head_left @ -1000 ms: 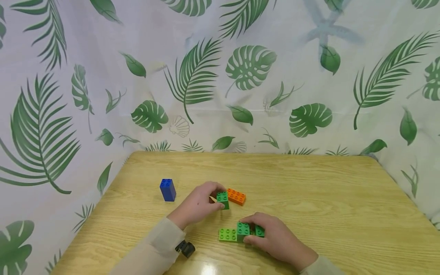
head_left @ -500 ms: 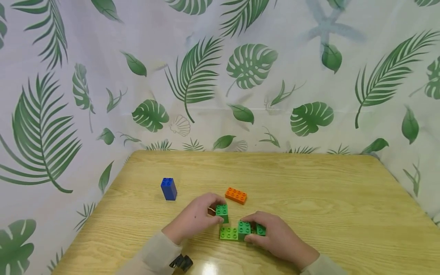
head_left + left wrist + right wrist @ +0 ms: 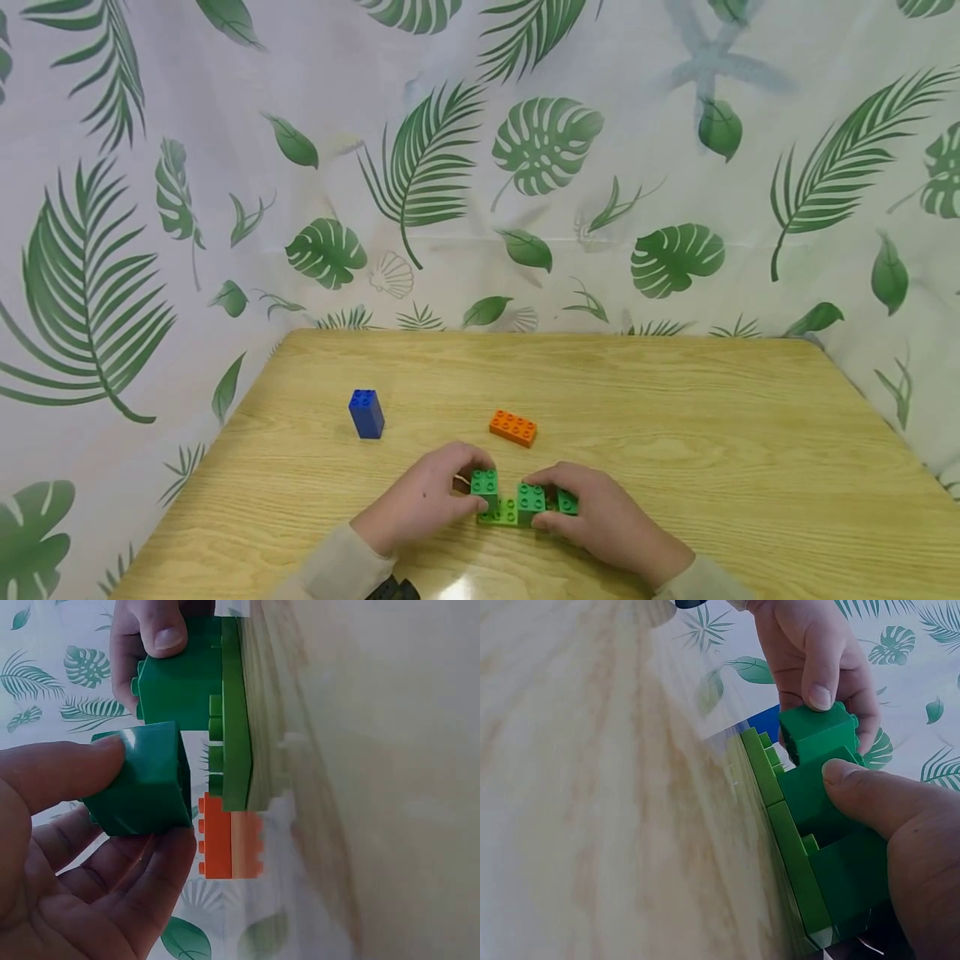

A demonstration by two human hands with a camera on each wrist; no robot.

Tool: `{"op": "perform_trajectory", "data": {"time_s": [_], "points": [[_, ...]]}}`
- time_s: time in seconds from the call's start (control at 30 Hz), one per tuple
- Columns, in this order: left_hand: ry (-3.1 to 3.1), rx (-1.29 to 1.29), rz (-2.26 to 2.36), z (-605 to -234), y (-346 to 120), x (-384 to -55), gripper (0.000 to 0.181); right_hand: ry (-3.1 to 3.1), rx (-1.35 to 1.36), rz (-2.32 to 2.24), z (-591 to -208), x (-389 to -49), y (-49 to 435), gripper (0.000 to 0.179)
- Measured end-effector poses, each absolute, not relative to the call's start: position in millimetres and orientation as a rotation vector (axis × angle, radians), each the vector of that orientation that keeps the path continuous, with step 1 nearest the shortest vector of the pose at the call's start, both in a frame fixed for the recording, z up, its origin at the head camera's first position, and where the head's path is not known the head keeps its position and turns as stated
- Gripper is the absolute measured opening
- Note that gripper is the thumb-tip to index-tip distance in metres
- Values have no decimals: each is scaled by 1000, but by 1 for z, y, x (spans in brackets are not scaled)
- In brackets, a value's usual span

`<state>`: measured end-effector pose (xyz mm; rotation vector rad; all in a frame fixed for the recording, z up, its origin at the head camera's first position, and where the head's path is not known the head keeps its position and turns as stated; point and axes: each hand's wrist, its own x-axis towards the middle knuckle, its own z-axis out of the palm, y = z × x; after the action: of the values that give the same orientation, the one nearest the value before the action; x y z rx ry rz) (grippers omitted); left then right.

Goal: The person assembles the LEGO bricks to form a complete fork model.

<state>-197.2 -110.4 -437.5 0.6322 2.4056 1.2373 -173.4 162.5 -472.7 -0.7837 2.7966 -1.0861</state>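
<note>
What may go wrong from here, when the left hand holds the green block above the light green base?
The green block in the left hand looks slightly tilted above the light green base, so it might miss the studs. The base shows a seam in the right wrist view; pressing on its left end could perhaps loosen it there.

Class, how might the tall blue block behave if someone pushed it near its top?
The blue block would probably tip fairly easily, since it stands upright and looks taller than wide. Its flat sides make rolling unlikely. Its straight edges and plastic-like surface suggest it would stay stiff when picked up.
</note>
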Motion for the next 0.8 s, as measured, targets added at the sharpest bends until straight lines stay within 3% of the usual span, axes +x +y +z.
{"op": "perform_trajectory", "data": {"time_s": [0.8], "points": [[2397,607,1130,-444,-100,-190,29,2795,-767,-1064,-473,-174,163,44]]}}
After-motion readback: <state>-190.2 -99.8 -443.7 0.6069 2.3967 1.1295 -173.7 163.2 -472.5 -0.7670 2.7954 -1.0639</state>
